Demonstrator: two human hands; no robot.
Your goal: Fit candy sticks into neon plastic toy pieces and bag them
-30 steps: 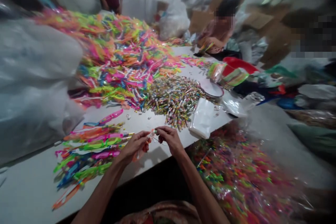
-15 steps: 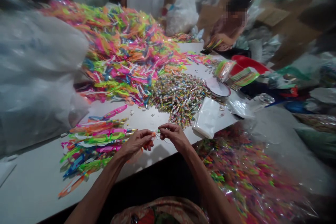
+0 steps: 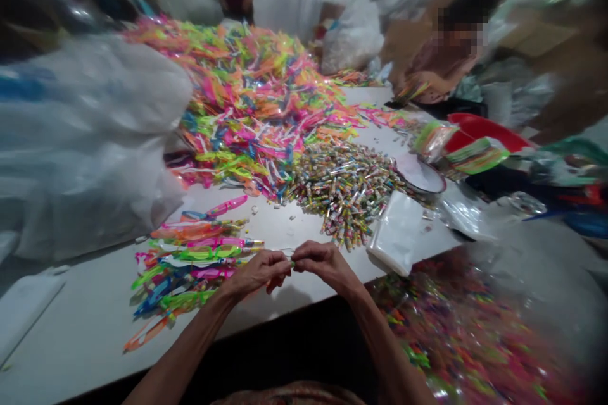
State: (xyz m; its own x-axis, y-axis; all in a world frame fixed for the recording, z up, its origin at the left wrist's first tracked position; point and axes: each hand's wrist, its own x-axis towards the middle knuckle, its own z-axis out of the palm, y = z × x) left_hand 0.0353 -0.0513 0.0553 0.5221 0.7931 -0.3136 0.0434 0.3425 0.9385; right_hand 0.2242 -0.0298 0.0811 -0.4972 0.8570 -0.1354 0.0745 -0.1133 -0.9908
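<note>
Above the front part of the white table (image 3: 273, 221), my left hand (image 3: 263, 272) is closed in a pinch on something mostly hidden by its fingers. My right hand (image 3: 323, 264) meets it almost fingertip to fingertip, pinching a tiny green piece (image 3: 292, 263). A thin white string (image 3: 286, 250) shows just above the fingertips. Beside my left hand lie rows of bright plastic pieces (image 3: 190, 266) in pink, green, blue and orange, some with a small patterned tube at the end. Beyond my hands is a heap of small patterned tubes (image 3: 346, 186).
A large pile of bright plastic pieces (image 3: 247, 88) covers the back left, beside a bulging translucent bag (image 3: 95, 152). Clear plastic bags (image 3: 398, 231) lie stacked at right, near a round dish (image 3: 420, 174) and red basin (image 3: 484, 133). Two people (image 3: 439, 66) are across the table.
The view has shifted, so everything sits further right and slightly lower. My hands are still pinched together; the orange bit seen at my left fingertips is now hidden.
</note>
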